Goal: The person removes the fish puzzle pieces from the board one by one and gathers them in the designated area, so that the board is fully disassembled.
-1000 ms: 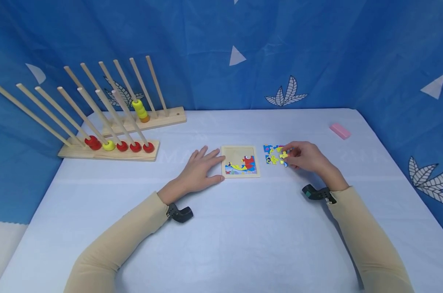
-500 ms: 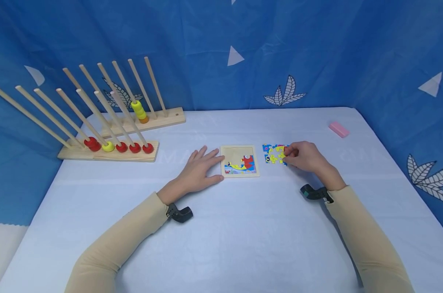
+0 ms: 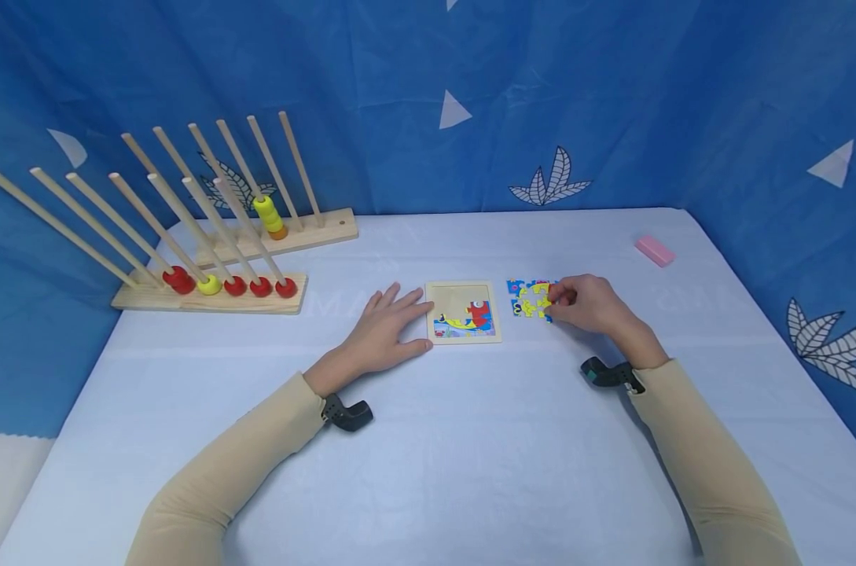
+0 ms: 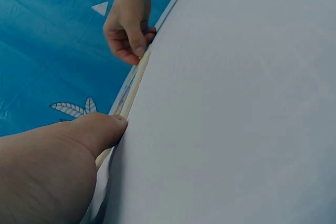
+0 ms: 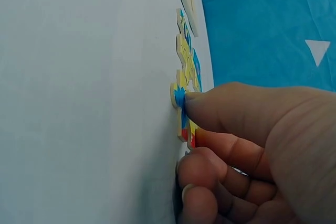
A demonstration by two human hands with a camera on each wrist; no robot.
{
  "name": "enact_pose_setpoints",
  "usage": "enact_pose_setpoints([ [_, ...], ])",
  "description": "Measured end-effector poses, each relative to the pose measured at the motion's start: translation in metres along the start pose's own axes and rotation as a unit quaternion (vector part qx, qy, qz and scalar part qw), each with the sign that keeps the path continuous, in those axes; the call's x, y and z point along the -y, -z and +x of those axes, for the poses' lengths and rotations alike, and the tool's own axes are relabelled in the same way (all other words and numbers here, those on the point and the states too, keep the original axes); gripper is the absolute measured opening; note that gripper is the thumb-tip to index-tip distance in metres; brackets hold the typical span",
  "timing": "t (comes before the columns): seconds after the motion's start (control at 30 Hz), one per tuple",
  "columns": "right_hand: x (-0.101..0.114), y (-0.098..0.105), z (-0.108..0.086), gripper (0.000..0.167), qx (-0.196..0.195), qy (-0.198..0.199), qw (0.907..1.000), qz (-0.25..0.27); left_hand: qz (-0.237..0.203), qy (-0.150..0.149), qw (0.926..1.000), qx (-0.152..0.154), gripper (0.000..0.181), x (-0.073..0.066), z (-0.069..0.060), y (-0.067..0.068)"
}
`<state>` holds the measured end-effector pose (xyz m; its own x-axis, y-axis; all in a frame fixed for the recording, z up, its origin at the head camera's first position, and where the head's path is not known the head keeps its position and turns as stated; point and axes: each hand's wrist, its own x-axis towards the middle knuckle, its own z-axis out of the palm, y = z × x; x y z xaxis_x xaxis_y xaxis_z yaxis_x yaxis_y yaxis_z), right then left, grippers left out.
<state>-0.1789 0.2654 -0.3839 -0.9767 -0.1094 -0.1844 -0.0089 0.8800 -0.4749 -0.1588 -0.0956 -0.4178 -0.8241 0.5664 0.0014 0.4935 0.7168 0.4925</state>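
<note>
My left hand (image 3: 385,328) lies with fingers spread, its thumb and index fingertip touching the left side of a square wooden puzzle tray (image 3: 463,340). Inside the tray, the lower part is filled with picture pieces in red, yellow and blue; its upper part shows bare wood. To the tray's right, a group of puzzle pieces (image 3: 519,288) lies on the cloth around a gap. At that group's right side my right hand (image 3: 589,303) pinches a puzzle piece (image 5: 180,97) between thumb and fingers. The right wrist view shows this piece close against its neighbours; the fingers hide part of it.
Two wooden peg stands (image 3: 208,303) with upright rods stand at the back left, carrying red, yellow and orange beads. A pink block (image 3: 655,251) lies at the back right. White cloth covers the table (image 3: 470,456), and a blue curtain (image 3: 399,102) hangs behind.
The piece in my right hand has turned slightly and come into line with the group beside it. My left hand stays in place on the tray.
</note>
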Motion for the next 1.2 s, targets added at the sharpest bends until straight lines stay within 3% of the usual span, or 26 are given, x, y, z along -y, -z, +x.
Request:
enact_pose_setpoints([
  [1.2,-0.0035,0.0002,-0.0005,0.022,-0.003,0.006,0.9999,0.016,0.002,-0.003,1.0,-0.003,0.067,-0.0003,0.0003,-0.0008],
])
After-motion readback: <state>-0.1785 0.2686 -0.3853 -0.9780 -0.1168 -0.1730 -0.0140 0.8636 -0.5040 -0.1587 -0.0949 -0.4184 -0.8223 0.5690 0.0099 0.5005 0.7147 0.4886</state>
